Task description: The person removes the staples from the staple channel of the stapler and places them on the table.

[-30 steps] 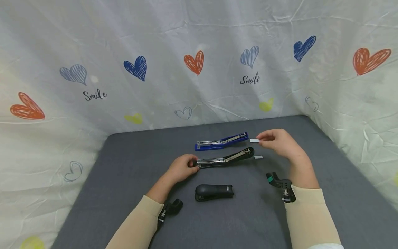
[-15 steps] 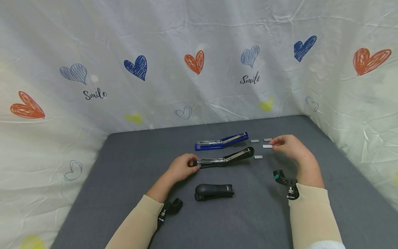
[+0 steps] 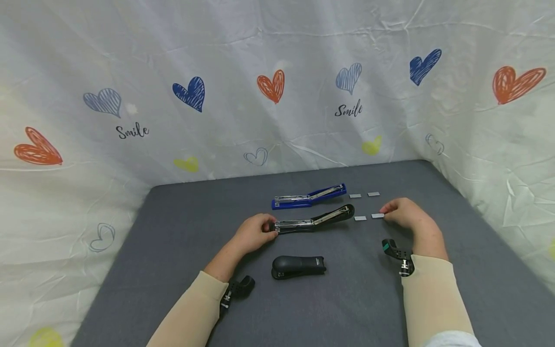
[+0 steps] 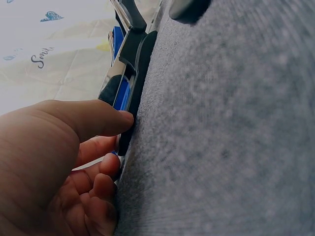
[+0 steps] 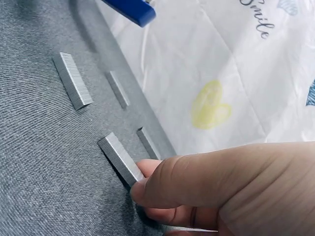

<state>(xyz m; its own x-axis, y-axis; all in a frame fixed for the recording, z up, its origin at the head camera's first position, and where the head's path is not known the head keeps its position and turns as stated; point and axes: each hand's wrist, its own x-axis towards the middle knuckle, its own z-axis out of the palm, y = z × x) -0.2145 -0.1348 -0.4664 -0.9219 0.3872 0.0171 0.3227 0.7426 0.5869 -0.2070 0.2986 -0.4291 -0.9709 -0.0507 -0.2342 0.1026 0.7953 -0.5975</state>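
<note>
My left hand [image 3: 257, 232] pinches the left end of an opened black stapler [image 3: 299, 224], thumb in front and fingers behind. The stapler's top arm is swung up to the right, showing the metal magazine. Between thumb and fingers, my right hand [image 3: 406, 213] pinches one end of a strip of staples [image 5: 118, 156], close over the cloth. A second strip of staples [image 5: 73, 81] lies just left of it, in line with it. Behind the black stapler is an opened blue stapler [image 3: 309, 196], with two more strips, a near one [image 3: 355, 196] and a far one [image 3: 374, 194], to its right.
A closed black stapler [image 3: 298, 267] lies nearer to me on the grey cloth-covered table [image 3: 338, 308]. A white curtain [image 3: 225, 58] printed with hearts hangs around the back and sides. Each wrist wears a black camera mount, such as the right one [image 3: 399, 255].
My right hand released one strip right of the blue stapler, moved right, then came nearer with another strip, setting it level with the strip beside the black stapler. My left hand stayed still.
</note>
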